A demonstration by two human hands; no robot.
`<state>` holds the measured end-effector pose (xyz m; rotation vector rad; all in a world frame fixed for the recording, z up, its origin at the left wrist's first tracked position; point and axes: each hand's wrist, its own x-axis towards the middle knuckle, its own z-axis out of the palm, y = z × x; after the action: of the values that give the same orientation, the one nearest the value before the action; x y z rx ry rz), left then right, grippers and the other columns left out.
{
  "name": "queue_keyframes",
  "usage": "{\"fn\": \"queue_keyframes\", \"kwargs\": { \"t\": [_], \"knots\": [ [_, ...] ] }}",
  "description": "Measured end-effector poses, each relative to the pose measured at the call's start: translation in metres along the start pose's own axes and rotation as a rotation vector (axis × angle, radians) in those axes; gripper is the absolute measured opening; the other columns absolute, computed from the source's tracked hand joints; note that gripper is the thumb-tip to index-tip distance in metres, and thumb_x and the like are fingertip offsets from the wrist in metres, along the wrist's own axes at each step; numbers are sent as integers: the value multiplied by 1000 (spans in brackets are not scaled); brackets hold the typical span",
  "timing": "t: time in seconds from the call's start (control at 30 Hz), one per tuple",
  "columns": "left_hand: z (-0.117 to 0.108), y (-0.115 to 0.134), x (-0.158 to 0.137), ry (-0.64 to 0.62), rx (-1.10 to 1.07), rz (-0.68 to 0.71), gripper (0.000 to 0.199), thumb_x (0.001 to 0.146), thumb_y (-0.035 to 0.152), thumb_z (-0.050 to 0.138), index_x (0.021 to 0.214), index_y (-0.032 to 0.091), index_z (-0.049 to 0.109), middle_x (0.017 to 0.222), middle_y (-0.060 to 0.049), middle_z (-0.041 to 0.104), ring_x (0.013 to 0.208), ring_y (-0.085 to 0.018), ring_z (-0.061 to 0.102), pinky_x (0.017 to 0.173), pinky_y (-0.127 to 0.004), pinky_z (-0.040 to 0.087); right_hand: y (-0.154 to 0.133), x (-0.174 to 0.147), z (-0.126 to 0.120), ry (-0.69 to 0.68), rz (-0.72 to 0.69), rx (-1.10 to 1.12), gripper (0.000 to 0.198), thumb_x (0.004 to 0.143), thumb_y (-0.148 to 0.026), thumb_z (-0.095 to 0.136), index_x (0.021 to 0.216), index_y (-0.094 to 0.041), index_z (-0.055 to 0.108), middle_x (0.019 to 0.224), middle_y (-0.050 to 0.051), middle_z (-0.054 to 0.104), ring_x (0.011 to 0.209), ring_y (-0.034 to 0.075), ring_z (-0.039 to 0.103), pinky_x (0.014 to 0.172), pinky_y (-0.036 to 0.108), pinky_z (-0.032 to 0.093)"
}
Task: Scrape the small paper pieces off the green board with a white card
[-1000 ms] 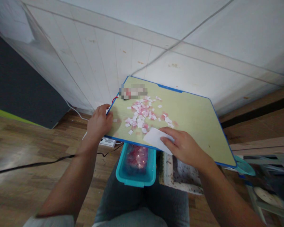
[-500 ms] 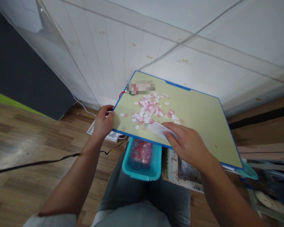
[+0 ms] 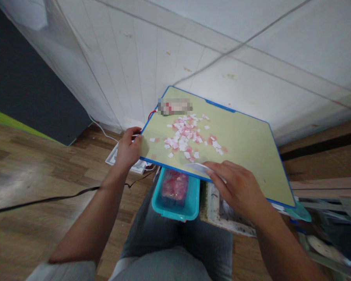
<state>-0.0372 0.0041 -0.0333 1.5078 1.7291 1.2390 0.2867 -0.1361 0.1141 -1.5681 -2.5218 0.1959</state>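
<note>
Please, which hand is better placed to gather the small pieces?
Probably the right hand: it holds a white card near the small pieces, while the left hand is at the left edge of the board.

I can read no text, label, brand, number or sign from where I sit. The thing on the far left corner of the board (image 3: 242, 140) is covered by coarse pixel blocks (image 3: 175, 106), so any print there is lost to me. The sheet (image 3: 33, 13) on the wall (image 3: 140, 54) at the upper left is too blurred for me to make out any writing, and the small squares (image 3: 183, 145) on the board are too small in my view to show any lettering I could read.
</note>
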Motion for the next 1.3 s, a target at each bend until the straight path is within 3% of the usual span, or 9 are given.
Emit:
{"fn": "queue_keyframes", "kwargs": {
  "t": [0.23, 0.43, 0.53, 0.67, 0.87, 1.1, 1.3],
  "knots": [
    [-1, 5, -2, -1, -19, -20, 39, 90, 34, 53, 125, 21, 64, 117, -7, 69, 95, -21, 65, 80, -32, 50, 37, 38, 11, 57, 152, -169, 41, 107, -34, 42, 138, -23, 65, 115, 10, 78, 102, 27, 72, 89, 37, 53],
    [-3, 8, -3, 10, -6, -15, 38, 90, 33, 54, 124, 22, 66, 114, -6, 70, 92, -20, 65, 81, -32, 51, 71, 47, 5, 148, 413, -237, 41, 103, -39, 47, 137, -25, 67, 110, 11, 79, 92, 32, 75, 81, 41, 55],
    [-3, 8, -3, 5, -11, -24, 38, 89, 34, 54, 123, 22, 66, 114, -6, 70, 92, -20, 65, 78, -31, 50, 62, 35, 2, 200, 343, -89, 42, 102, -39, 48, 137, -23, 66, 124, 11, 76, 102, 31, 74, 90, 41, 55],
    [-3, 9, -3, 8, -3, -34, 38, 90, 34, 54, 124, 21, 66, 112, -7, 70, 89, -19, 64, 76, -30, 50, 51, 18, 7, 79, 195, 126, 40, 102, -38, 49, 135, -25, 67, 130, 7, 73, 105, 27, 73, 94, 38, 54],
    [-3, 12, -4, 12, 2, -40, 39, 89, 34, 54, 123, 20, 67, 108, -7, 70, 88, -20, 64, 73, -30, 49, 84, 7, 13, 192, 415, 171, 39, 96, -39, 56, 129, -25, 71, 117, 7, 78, 93, 27, 74, 82, 38, 56],
    [-2, 7, -1, 17, 18, -30, 41, 89, 36, 53, 124, 20, 67, 109, -7, 70, 91, -20, 64, 75, -31, 49, 95, 15, 17, 205, 440, 305, 39, 92, -37, 59, 126, -24, 74, 110, 5, 79, 85, 23, 71, 74, 34, 53],
    [-1, 2, -1, 14, 21, -38, 40, 90, 37, 54, 125, 23, 67, 108, -5, 70, 88, -19, 64, 73, -30, 48, 112, 18, 15, 224, 554, 326, 37, 89, -37, 59, 119, -23, 77, 96, 4, 79, 73, 21, 68, 65, 32, 49]
  ]
}}
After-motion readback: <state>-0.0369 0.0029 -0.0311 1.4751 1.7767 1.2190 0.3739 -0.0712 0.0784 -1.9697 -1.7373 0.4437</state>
